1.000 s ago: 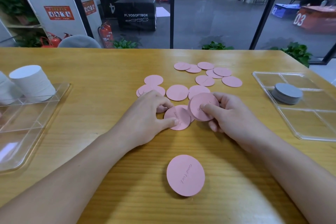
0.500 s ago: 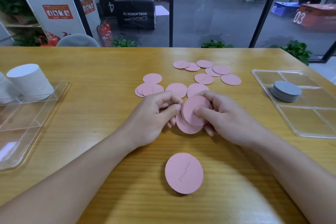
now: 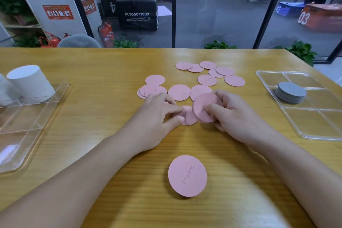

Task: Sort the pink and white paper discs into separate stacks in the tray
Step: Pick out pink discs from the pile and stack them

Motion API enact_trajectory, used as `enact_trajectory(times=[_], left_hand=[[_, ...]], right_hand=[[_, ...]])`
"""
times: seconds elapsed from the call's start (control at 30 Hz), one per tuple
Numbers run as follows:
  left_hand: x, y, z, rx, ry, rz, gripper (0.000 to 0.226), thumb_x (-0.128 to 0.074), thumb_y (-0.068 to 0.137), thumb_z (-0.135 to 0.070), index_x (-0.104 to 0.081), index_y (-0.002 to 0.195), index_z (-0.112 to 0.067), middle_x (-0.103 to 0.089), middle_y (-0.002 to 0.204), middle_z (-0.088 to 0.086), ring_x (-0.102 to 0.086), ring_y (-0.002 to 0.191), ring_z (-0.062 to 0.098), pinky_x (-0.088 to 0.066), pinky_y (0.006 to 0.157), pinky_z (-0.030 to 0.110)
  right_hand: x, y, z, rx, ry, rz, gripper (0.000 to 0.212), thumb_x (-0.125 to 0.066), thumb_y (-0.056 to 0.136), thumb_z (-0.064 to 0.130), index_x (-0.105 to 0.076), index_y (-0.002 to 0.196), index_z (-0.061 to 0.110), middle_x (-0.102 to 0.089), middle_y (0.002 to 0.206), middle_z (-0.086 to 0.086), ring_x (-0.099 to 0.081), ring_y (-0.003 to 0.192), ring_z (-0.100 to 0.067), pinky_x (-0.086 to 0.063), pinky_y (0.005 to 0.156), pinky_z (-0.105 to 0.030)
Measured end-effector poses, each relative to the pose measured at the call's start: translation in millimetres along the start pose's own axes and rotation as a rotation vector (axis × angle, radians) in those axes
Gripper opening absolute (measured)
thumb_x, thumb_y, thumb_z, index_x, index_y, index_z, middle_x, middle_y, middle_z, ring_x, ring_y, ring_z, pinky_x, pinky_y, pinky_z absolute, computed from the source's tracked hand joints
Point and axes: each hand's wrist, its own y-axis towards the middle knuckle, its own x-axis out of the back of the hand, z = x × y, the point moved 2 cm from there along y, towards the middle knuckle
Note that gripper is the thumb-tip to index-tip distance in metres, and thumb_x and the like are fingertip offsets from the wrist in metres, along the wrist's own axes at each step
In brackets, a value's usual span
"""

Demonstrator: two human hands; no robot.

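Observation:
Several pink paper discs [image 3: 179, 92] lie scattered over the middle of the wooden table. My right hand [image 3: 235, 116] grips a small stack of pink discs [image 3: 201, 106], tilted up off the table with the thumb on its face. My left hand [image 3: 157, 116] pinches another pink disc [image 3: 188, 115] lying right beside that stack. One pink disc [image 3: 187, 175] lies alone near the front edge. A tall white disc stack [image 3: 30, 82] stands in the clear tray [image 3: 27, 135] at the left.
A second clear divided tray [image 3: 314, 126] sits at the right with a low grey disc stack [image 3: 290, 91] in it. Behind the table's far edge are glass panels, plants and fire extinguishers.
My right hand's stack has risen and tilted a little to the right. My left hand has slid the flat disc beneath it, closing the gap between the two hands.

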Motion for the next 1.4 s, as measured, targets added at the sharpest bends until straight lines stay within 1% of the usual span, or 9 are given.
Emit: enact_trajectory(times=[0.23, 0.43, 0.63, 0.73, 0.83, 0.9, 1.0, 1.13, 1.4], left_hand=[[15, -6, -6, 0.045, -0.014, -0.047, 0.02, -0.086, 0.09, -0.047, -0.073, 0.093, -0.032, -0.067, 0.098, -0.016, -0.059, 0.102, 0.006, -0.052, 0.09, 0.036], [18, -5, -6, 0.173, -0.072, 0.053, 0.066, -0.091, 0.082, -0.053, -0.067, 0.142, -0.038, -0.061, 0.112, -0.024, -0.052, 0.092, -0.013, -0.039, 0.078, 0.013], [21, -4, -4, 0.171, -0.232, -0.069, 0.022, -0.093, 0.085, -0.032, -0.074, 0.096, -0.036, -0.06, 0.103, -0.007, -0.051, 0.071, 0.01, -0.042, 0.07, 0.026], [26, -4, -3, 0.17, -0.432, -0.163, 0.009, -0.083, 0.097, -0.021, -0.077, 0.091, -0.021, -0.066, 0.078, 0.008, -0.05, 0.064, 0.02, -0.042, 0.065, 0.031], [29, -6, -9, 0.142, -0.6, -0.159, 0.023, -0.069, 0.109, -0.02, -0.075, 0.095, -0.003, -0.079, 0.087, 0.006, -0.074, 0.079, 0.015, -0.064, 0.085, 0.042], [27, -7, -12, 0.142, -0.632, -0.129, 0.034, -0.069, 0.109, -0.025, -0.07, 0.093, 0.005, -0.083, 0.093, 0.008, -0.08, 0.095, 0.021, -0.063, 0.098, 0.051], [23, -7, -6, 0.174, -0.548, -0.13, 0.01, -0.085, 0.095, -0.016, -0.076, 0.095, -0.011, -0.08, 0.099, -0.007, -0.078, 0.091, 0.022, -0.059, 0.094, 0.05], [22, -6, -1, 0.2, -0.59, -0.156, 0.032, -0.088, 0.089, -0.007, -0.079, 0.111, -0.028, -0.077, 0.103, -0.007, -0.079, 0.088, 0.017, -0.061, 0.1, 0.047], [14, -7, -15, 0.174, -0.878, -0.131, 0.023, -0.072, 0.102, 0.005, -0.073, 0.122, -0.005, -0.083, 0.108, 0.012, -0.081, 0.104, 0.027, -0.067, 0.096, 0.044]], right_hand=[[-2, -2, 5, -0.004, -0.018, 0.002, 0.013, -0.061, 0.104, 0.018, -0.065, 0.092, 0.019, -0.059, 0.069, 0.005, -0.049, 0.056, -0.017, -0.037, 0.057, -0.035], [-2, -4, 7, -0.011, -0.056, 0.016, 0.013, -0.061, 0.105, 0.019, -0.066, 0.101, 0.008, -0.06, 0.066, 0.004, -0.05, 0.055, -0.016, -0.038, 0.053, -0.032], [-4, -5, 10, -0.008, -0.01, 0.004, 0.011, -0.061, 0.105, 0.019, -0.065, 0.1, 0.011, -0.059, 0.073, 0.001, -0.05, 0.057, -0.019, -0.037, 0.056, -0.034], [-5, -6, 13, -0.004, 0.086, -0.005, 0.01, -0.06, 0.105, 0.018, -0.067, 0.098, 0.017, -0.057, 0.079, -0.001, -0.046, 0.06, -0.022, -0.034, 0.059, -0.037], [-3, -7, 16, -0.017, 0.181, -0.033, 0.015, -0.06, 0.105, 0.016, -0.064, 0.09, 0.018, -0.055, 0.082, -0.003, -0.043, 0.063, -0.023, -0.035, 0.056, -0.033], [-1, -6, 16, -0.035, 0.215, -0.039, 0.015, -0.06, 0.106, 0.015, -0.063, 0.091, 0.015, -0.052, 0.083, -0.005, -0.04, 0.065, -0.024, -0.034, 0.052, -0.027], [-1, -6, 14, -0.028, 0.206, -0.025, 0.016, -0.061, 0.104, 0.016, -0.062, 0.088, 0.016, -0.052, 0.084, -0.006, -0.041, 0.065, -0.024, -0.034, 0.057, -0.033], [-3, -6, 12, -0.002, 0.153, 0.004, 0.012, -0.061, 0.104, 0.016, -0.069, 0.096, 0.017, -0.057, 0.08, -0.001, -0.044, 0.06, -0.022, -0.036, 0.055, -0.03], [-8, -5, 7, 0.163, -0.096, 0.043, 0.005, -0.063, 0.107, 0.023, -0.067, 0.107, 0.02, -0.067, 0.086, -0.009, -0.056, 0.06, -0.019, -0.045, 0.057, -0.038]])
